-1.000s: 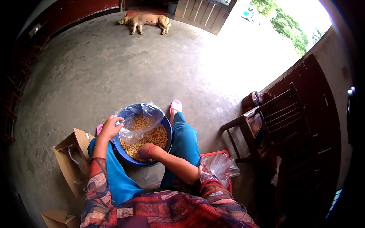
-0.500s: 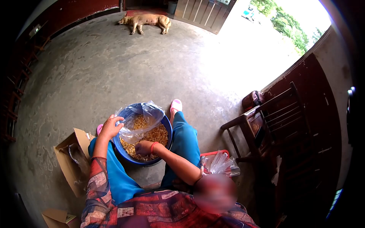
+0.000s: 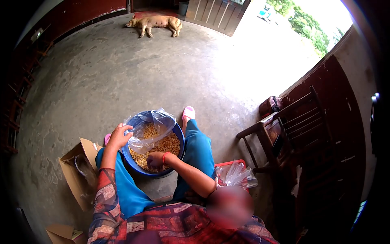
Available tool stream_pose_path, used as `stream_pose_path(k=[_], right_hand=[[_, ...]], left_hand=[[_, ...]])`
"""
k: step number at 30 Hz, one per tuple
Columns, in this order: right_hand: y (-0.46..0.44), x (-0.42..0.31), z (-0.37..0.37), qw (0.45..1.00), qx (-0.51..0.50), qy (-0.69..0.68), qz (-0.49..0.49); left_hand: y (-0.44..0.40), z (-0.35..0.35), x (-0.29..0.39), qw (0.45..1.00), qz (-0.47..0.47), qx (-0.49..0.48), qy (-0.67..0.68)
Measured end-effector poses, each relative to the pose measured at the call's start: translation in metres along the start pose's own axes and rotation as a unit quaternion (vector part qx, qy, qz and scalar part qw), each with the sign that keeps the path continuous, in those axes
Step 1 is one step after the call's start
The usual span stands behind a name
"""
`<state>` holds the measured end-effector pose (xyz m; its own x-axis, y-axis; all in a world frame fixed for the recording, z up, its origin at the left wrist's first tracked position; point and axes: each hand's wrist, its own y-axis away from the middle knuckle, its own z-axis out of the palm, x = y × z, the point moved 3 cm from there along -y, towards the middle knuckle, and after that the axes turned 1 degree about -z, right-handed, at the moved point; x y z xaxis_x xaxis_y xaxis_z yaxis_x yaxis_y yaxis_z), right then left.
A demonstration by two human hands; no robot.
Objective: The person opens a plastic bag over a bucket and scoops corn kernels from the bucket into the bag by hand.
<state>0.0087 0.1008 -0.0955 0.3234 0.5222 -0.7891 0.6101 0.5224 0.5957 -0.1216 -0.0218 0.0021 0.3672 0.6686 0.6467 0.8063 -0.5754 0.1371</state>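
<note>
Between my knees stands a round blue tub [image 3: 181,137] holding many small yellow pieces that look like corn kernels [image 3: 169,144]. A clear plastic bag [image 3: 160,123] lies over its far left part, partly covering the kernels. My left hand [image 3: 120,136] is at the tub's left rim, thumb and fingers closed on the edge of the bag. Down in the tub, my right hand [image 3: 155,160], with a red bracelet at the wrist, is curled against the kernels. Its fingertips are dark and partly hidden, so what they hold cannot be made out.
An open cardboard box [image 3: 77,171] stands by my left leg, another box [image 3: 65,234] behind it. On my right are a red tray [image 3: 242,162] with clear plastic bags [image 3: 237,175] and a wooden chair [image 3: 280,134]. A dog [image 3: 156,23] lies near the open door [image 3: 217,14].
</note>
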Motion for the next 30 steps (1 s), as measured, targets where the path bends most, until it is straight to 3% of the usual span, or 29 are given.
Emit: stream_pose_path(k=[3, 6, 8, 17, 27, 30], right_hand=[[-0.001, 0.000, -0.001, 0.998, 0.031, -0.046, 0.013], [0.004, -0.002, -0.006, 0.997, 0.066, 0.030, 0.022], [-0.001, 0.005, -0.005, 0.980, 0.059, 0.182, 0.054], [-0.041, 0.044, 0.003, 0.972, 0.089, 0.217, 0.001], [-0.037, 0.036, 0.002, 0.965, 0.070, 0.253, -0.006], [-0.019, 0.018, 0.000, 0.976, 0.077, 0.204, 0.006]], left_hand=[[0.000, 0.000, 0.000, 1.000, 0.005, 0.000, 0.008], [0.001, -0.001, 0.001, 1.000, 0.006, 0.004, 0.005], [0.001, -0.001, 0.002, 1.000, 0.002, -0.005, 0.007], [0.000, 0.002, -0.004, 1.000, 0.015, 0.016, -0.016], [-0.001, 0.001, -0.002, 1.000, 0.017, 0.015, 0.004], [-0.002, 0.001, -0.003, 1.000, 0.019, 0.011, -0.001]])
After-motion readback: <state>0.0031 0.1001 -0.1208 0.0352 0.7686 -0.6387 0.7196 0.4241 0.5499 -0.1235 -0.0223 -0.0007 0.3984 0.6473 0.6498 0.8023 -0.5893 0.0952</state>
